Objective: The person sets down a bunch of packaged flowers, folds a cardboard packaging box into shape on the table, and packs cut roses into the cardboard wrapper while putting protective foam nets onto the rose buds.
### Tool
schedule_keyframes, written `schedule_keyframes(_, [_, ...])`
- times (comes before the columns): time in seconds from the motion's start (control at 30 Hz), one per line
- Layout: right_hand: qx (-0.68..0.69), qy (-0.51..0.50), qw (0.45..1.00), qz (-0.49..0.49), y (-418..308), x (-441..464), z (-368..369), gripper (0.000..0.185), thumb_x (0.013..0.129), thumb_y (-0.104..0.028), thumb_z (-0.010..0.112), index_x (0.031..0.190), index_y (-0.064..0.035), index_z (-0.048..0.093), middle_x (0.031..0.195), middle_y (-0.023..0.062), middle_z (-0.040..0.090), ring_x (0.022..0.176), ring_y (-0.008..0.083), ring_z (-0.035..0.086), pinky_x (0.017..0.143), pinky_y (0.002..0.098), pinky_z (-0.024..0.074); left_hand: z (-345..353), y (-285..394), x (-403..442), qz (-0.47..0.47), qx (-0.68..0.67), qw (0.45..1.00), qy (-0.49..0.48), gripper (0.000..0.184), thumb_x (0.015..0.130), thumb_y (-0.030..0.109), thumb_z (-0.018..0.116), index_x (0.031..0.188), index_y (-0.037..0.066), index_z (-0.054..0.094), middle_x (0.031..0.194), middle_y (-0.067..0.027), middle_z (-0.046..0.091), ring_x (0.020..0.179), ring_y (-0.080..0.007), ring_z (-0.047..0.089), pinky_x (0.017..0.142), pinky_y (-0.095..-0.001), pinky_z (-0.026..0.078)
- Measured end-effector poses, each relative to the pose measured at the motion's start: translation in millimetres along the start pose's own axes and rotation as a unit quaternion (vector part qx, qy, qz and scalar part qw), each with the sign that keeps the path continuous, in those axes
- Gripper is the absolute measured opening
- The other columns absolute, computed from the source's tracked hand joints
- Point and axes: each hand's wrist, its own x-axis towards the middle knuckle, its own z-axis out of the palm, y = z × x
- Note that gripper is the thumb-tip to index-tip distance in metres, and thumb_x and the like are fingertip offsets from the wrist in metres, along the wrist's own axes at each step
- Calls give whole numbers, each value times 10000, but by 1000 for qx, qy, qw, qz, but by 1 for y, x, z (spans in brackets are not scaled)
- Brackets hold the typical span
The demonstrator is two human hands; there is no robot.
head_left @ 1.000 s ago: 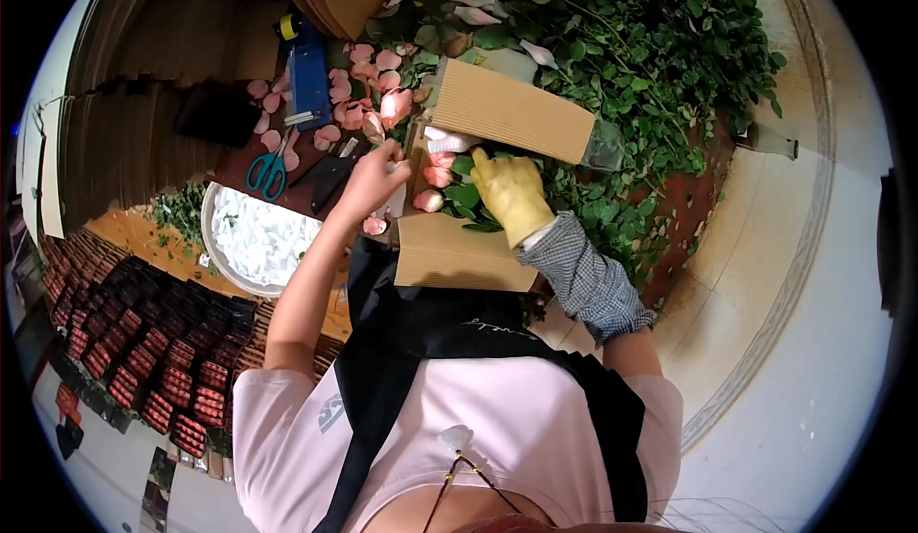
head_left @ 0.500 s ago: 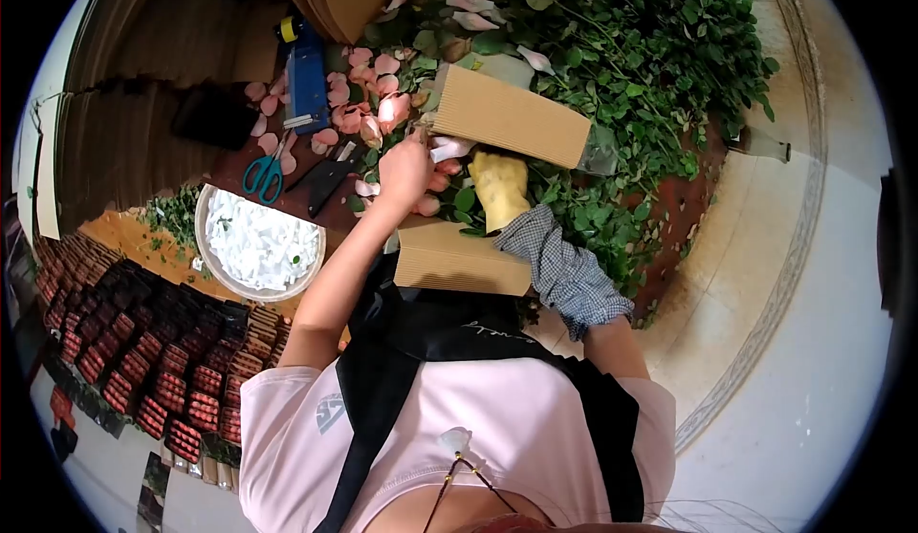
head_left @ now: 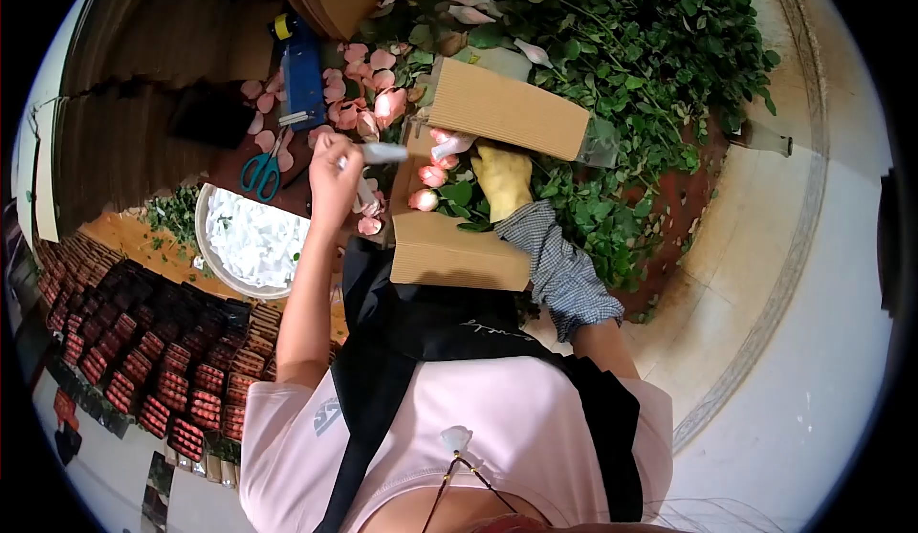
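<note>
My left hand (head_left: 335, 174), bare, is closed on a pale elongated object (head_left: 382, 153), blurred by motion, whose kind I cannot make out. It is held left of several pink rose heads (head_left: 424, 200), one in a white sleeve (head_left: 454, 146). My right hand (head_left: 502, 181) wears a yellow glove and a checked oversleeve (head_left: 559, 265). Its fingers curl around the stems behind the rose heads; the fingertips are partly hidden. Corrugated cardboard lies around the roses, with a front flap (head_left: 459, 256) and a back flap (head_left: 507, 112).
A round basin (head_left: 203, 237) of white sleeves stands at left, near teal-handled scissors (head_left: 260, 174) and a blue tape dispenser (head_left: 304, 74). Loose petals (head_left: 346, 112) lie beyond. Leafy stems (head_left: 650, 74) heap at right, with a glass bottle (head_left: 765, 141) past them.
My left hand has moved left from the roses, and a pale object now extends from it. The black tool on the table no longer shows. My right hand has stayed nearly in place.
</note>
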Motion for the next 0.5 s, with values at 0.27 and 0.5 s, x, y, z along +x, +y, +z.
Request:
schedule_keyframes(0.27, [-33, -30, 999, 19, 3, -1, -3, 325, 858, -330, 656, 1120, -139, 683, 1035, 132, 702, 912, 331, 672, 775, 451, 551, 71, 35, 11, 26, 208, 940, -270, 327, 899, 371, 679, 944, 48, 698, 857, -190, 689, 782, -366, 665, 662, -414, 519])
schedule_keyframes(0.5, [-18, -20, 998, 59, 9, 3, 18, 299, 907, -367, 601, 1102, -156, 685, 997, 154, 703, 861, 348, 675, 754, 486, 542, -78, 17, -47, -130, 105, 970, -179, 311, 878, 276, 640, 830, -31, 639, 676, -152, 605, 639, -200, 587, 632, -367, 474])
